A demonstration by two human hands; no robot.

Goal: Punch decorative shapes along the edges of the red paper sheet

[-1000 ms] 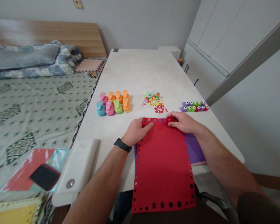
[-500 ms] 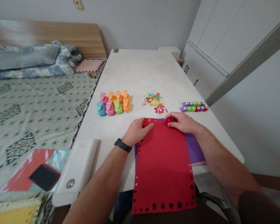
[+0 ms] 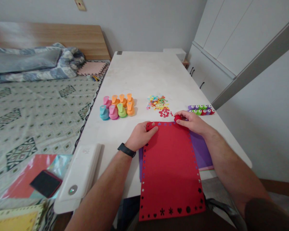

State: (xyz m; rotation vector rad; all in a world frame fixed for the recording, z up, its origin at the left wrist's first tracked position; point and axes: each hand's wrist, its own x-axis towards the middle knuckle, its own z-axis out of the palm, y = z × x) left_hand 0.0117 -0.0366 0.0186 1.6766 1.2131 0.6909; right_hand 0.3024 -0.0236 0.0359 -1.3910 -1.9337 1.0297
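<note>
A red foam sheet with punched holes along its edges lies on the white table, over a purple sheet, and hangs off the near edge. My left hand presses the sheet's far left corner, fingers curled on it. My right hand is closed on a small red punch just beyond the sheet's far right corner, near a patch of red cut-outs.
Several larger pastel punches stand to the left, a heap of coloured cut-outs in the middle, a row of small purple, green and red punches to the right. A white case lies near left. A bed borders the table.
My right hand has lifted the red punch off the sheet's far edge and moved it a little away and to the right. The left hand stays put.
</note>
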